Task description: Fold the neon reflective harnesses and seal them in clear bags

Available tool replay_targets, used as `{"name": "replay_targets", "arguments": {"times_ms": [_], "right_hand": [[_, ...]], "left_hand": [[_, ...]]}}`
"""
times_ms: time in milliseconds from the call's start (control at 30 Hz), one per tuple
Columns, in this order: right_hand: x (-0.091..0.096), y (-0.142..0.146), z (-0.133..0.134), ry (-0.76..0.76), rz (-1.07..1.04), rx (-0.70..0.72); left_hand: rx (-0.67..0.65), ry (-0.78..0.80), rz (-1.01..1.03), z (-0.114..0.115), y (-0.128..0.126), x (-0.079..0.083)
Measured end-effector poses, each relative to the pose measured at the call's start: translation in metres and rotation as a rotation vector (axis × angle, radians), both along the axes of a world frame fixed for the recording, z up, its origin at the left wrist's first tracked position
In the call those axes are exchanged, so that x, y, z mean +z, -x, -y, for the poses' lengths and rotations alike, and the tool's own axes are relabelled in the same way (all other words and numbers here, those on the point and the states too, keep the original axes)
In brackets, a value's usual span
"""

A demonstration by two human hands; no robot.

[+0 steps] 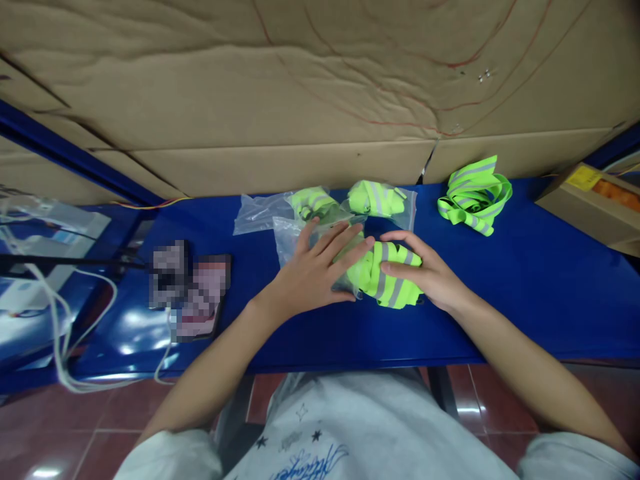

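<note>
A folded neon-yellow reflective belt [393,275] with grey stripes lies on the blue table, its left end reaching into or under a clear plastic bag [283,238]. My right hand [425,270] has its thumb and fingers around the belt's right side. Spread fingers of my left hand [323,267] rest over the bag and the belt's left end, partly hiding both. Just behind are two more neon bundles in clear bags, one on the left [313,200] and another on the right [377,199]. A loose, unbagged reflective belt [475,193] is coiled farther right.
Cardboard [250,100] covers the back wall above the blue table [500,300]. An open cardboard box [590,210] stands at the right edge. Blurred-out devices [203,297] lie on the left, near white cables [60,333] and a power strip [75,223].
</note>
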State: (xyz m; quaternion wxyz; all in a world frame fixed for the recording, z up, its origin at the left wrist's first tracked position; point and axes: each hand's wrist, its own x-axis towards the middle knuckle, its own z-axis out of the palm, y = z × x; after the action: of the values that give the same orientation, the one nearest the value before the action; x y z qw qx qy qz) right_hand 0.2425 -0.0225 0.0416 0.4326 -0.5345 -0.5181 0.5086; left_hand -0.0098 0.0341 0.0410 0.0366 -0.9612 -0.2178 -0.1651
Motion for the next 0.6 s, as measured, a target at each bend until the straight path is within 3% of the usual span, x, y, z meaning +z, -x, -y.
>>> {"name": "replay_targets", "arguments": {"times_ms": [233, 400, 600], "right_hand": [[-0.001, -0.001, 0.006, -0.206, 0.187, 0.056], [-0.003, -0.001, 0.005, -0.176, 0.185, 0.053], [-0.003, -0.007, 0.001, -0.113, 0.166, 0.061]], "left_hand": [[-0.034, 0.014, 0.03, 0.004, -0.008, -0.01], [-0.057, -0.016, 0.018, 0.005, -0.011, -0.014], [-0.012, -0.086, -0.045, 0.01, -0.009, -0.004]]}}
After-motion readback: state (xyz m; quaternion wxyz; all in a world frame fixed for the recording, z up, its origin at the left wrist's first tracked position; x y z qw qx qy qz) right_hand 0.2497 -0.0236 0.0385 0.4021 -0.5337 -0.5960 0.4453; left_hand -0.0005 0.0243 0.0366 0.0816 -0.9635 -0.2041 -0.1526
